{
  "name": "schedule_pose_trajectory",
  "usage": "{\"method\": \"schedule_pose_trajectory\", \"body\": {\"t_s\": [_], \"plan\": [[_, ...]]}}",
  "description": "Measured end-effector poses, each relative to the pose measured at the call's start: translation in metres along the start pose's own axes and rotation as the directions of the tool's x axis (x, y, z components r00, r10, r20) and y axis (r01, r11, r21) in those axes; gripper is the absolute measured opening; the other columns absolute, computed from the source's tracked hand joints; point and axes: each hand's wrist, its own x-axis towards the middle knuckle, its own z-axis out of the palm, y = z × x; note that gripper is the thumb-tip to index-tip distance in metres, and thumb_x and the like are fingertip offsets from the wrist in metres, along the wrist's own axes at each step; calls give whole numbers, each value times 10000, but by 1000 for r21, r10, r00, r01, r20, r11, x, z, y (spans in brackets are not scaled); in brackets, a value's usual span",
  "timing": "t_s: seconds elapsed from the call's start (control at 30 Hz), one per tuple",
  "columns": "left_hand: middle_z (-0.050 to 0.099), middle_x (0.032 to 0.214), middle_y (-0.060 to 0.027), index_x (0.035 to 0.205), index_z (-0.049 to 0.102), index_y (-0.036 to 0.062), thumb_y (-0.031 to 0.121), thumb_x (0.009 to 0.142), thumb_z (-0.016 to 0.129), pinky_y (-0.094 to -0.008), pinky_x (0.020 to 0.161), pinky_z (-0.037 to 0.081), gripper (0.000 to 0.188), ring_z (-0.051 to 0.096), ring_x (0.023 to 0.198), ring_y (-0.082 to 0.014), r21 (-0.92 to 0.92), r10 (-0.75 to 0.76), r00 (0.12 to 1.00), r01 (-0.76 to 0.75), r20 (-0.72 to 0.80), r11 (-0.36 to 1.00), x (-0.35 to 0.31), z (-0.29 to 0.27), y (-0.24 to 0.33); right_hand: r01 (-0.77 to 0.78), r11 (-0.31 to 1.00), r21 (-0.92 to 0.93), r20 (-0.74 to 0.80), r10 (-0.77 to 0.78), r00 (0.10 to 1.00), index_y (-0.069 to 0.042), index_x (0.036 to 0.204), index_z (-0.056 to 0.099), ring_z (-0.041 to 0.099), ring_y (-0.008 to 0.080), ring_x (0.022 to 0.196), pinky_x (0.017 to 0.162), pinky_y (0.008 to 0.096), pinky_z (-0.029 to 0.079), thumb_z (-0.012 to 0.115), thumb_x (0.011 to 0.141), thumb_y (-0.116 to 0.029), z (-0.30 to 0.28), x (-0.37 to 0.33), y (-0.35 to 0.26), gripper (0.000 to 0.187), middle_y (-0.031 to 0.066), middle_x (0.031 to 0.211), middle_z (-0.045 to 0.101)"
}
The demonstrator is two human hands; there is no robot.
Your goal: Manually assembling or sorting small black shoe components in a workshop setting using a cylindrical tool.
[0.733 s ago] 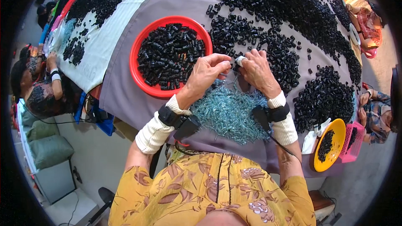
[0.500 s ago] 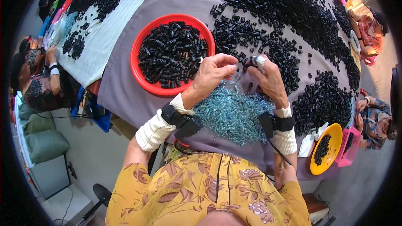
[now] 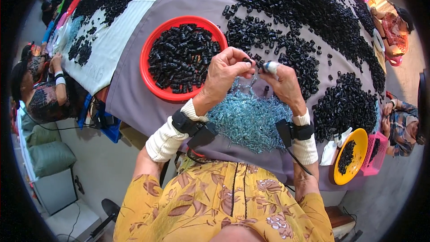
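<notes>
My left hand (image 3: 224, 72) is closed, its thumb and index finger pinching a small black plastic piece (image 3: 247, 61). Close beside it, my right hand (image 3: 285, 85) has its fingers drawn together near that piece; what they hold is too small to make out. White-blue wrapping covers a fingertip of the right hand. Below both hands lies a heap of small bluish, shiny coil springs (image 3: 248, 123). To the left, a red basin (image 3: 145, 74) holds many short black cylindrical pieces (image 3: 179, 58). Loose black pieces (image 3: 295, 58) spread over the cloth beyond my right hand.
A grey cloth (image 3: 130, 89) covers the table. On the right are another black heap (image 3: 345, 105), a yellow plate (image 3: 359, 163), a pink basket (image 3: 378, 163) and a white cloth (image 3: 329, 152). People sit working at left (image 3: 47, 87) and right (image 3: 403, 123).
My two hands have come closer together, and the left fingers have turned, with the black piece now showing at their tips. The right hand has shifted slightly left and lower.
</notes>
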Motion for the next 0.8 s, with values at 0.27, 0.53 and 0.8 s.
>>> {"method": "schedule_pose_trajectory", "body": {"t_s": [0.27, 0.53, 0.8], "plan": [[657, 877, -87, 1004, 570, -7, 83, 855, 599, -265, 699, 524, 176, 633, 763, -130, 99, -67, 998, 68, -7, 993, -5, -10, -4, 326, 780, -533, 255, -220, 942, -42, 796, 588, 535, 275, 835, 727, 381, 403, 613, 687, -50, 20, -7, 23, 112, 110, 860, 555], [659, 869, -72, 1010, 574, 1, 102, 863, 612, -253, 690, 519, 183, 624, 748, -114, 79, -97, 995, 97, -3, 992, -7, -12, -7, 83, 910, -405, 160, -19, 987, -5, 826, 577, 551, 321, 806, 721, 393, 405, 639, 763, -112, -4, -8, 19, 139, 140, 847, 572], [658, 858, -73, 1012, 575, 0, 101, 855, 628, -246, 659, 517, 194, 617, 723, -108, 103, -100, 995, 99, 8, 990, -4, -12, -12, 233, 800, -554, 206, -139, 969, -34, 780, 595, 553, 282, 810, 735, 392, 400, 671, 727, -159, 15, -9, 27, 156, 103, 806, 578]]}}
